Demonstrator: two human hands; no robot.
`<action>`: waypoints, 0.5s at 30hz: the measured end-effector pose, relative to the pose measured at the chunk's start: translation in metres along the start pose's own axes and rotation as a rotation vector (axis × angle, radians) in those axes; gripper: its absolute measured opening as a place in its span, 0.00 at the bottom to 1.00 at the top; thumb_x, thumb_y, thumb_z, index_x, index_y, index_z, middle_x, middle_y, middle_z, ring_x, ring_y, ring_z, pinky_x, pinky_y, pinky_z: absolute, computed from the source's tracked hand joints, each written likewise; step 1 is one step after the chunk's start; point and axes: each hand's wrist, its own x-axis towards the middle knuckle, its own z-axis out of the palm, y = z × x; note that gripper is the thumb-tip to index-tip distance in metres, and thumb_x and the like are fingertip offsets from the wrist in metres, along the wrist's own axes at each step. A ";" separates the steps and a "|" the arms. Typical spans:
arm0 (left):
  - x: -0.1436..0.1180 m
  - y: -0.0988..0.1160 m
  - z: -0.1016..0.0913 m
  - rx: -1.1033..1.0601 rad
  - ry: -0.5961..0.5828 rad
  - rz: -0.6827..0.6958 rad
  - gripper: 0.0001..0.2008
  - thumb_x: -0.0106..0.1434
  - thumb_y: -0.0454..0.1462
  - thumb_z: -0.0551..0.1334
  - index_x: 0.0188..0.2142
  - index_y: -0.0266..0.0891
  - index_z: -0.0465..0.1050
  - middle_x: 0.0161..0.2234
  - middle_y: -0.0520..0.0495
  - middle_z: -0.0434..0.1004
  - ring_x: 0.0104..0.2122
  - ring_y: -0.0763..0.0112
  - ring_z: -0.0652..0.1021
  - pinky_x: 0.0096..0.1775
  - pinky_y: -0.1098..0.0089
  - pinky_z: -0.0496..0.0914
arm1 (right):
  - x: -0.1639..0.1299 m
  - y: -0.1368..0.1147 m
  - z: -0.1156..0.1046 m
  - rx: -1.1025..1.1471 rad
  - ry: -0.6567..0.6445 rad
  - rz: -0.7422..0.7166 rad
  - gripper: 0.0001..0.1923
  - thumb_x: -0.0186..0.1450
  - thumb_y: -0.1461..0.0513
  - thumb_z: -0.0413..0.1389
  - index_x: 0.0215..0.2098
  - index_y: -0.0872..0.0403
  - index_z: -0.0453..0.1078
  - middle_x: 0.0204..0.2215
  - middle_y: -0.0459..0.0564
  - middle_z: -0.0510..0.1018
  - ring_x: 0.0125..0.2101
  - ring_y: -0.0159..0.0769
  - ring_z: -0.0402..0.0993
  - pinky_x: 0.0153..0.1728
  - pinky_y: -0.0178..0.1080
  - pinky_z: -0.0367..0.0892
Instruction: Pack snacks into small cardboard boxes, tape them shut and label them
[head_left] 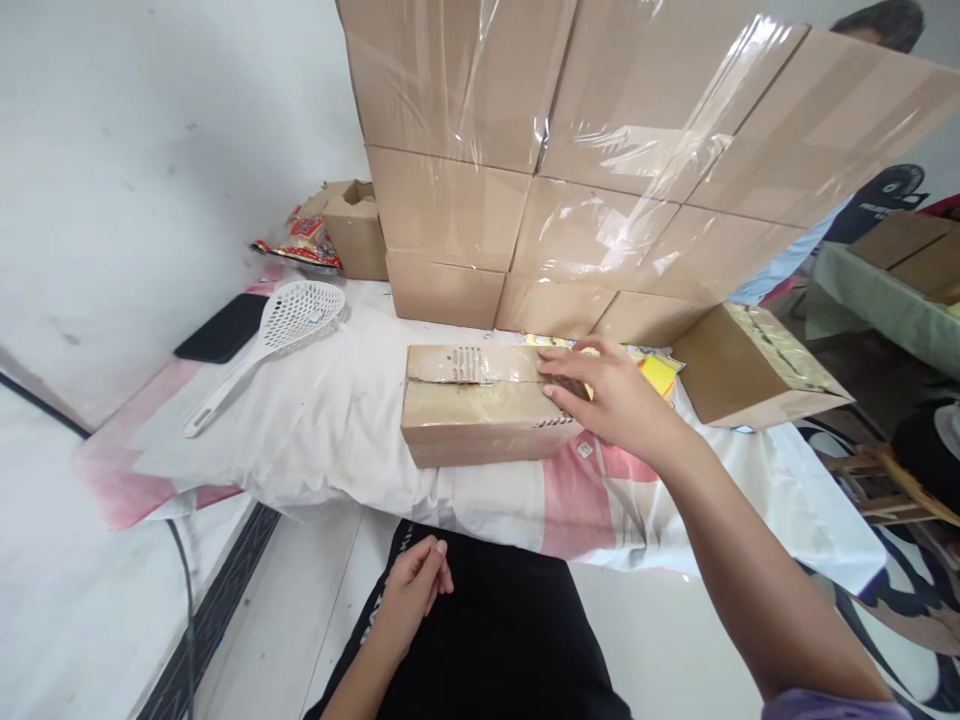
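A taped cardboard box [472, 410] lies lengthwise on the cloth-covered table, its top flaps meeting at a ragged seam. Over its right end is my right hand [600, 385], fingers and thumb apart and resting on the top near the seam. My left hand [421, 575] rests low on my black-trousered lap, away from the box. Its fingers are loosely curled in, with nothing showing in them.
Behind the box stands a tall stack of cardboard boxes [450, 205] under clear wrap. A white slotted skimmer [292, 315] and a dark flat tablet-like object [223, 328] lie left. Another carton [739, 370] sits right. A person's head [885, 22] shows behind the stack.
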 end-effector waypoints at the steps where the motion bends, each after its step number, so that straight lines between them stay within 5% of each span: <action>1: 0.001 -0.001 0.000 -0.011 -0.001 -0.014 0.29 0.62 0.61 0.58 0.23 0.39 0.64 0.20 0.50 0.71 0.15 0.79 0.59 0.20 0.73 0.49 | -0.005 0.000 0.000 0.008 -0.055 0.018 0.15 0.71 0.56 0.54 0.52 0.47 0.77 0.59 0.49 0.76 0.63 0.57 0.62 0.60 0.63 0.63; 7: 0.004 0.000 0.001 -0.019 -0.001 -0.001 0.28 0.61 0.62 0.60 0.27 0.39 0.67 0.18 0.51 0.69 0.16 0.79 0.57 0.19 0.75 0.46 | -0.025 -0.007 0.002 -0.018 -0.118 0.001 0.26 0.74 0.52 0.49 0.69 0.46 0.63 0.69 0.47 0.62 0.71 0.58 0.46 0.66 0.67 0.51; 12: 0.002 0.000 0.000 -0.026 0.002 -0.035 0.27 0.61 0.62 0.60 0.31 0.39 0.69 0.17 0.53 0.68 0.15 0.80 0.54 0.19 0.76 0.43 | -0.043 -0.006 0.019 -0.062 0.112 -0.152 0.16 0.73 0.59 0.52 0.55 0.43 0.76 0.54 0.45 0.81 0.63 0.50 0.67 0.66 0.62 0.51; 15: 0.004 -0.004 -0.002 -0.013 0.011 -0.011 0.28 0.60 0.62 0.60 0.32 0.38 0.70 0.17 0.53 0.68 0.15 0.81 0.53 0.19 0.76 0.43 | -0.064 -0.005 0.025 -0.054 0.221 -0.190 0.16 0.71 0.61 0.55 0.53 0.41 0.76 0.52 0.43 0.82 0.60 0.49 0.70 0.65 0.62 0.52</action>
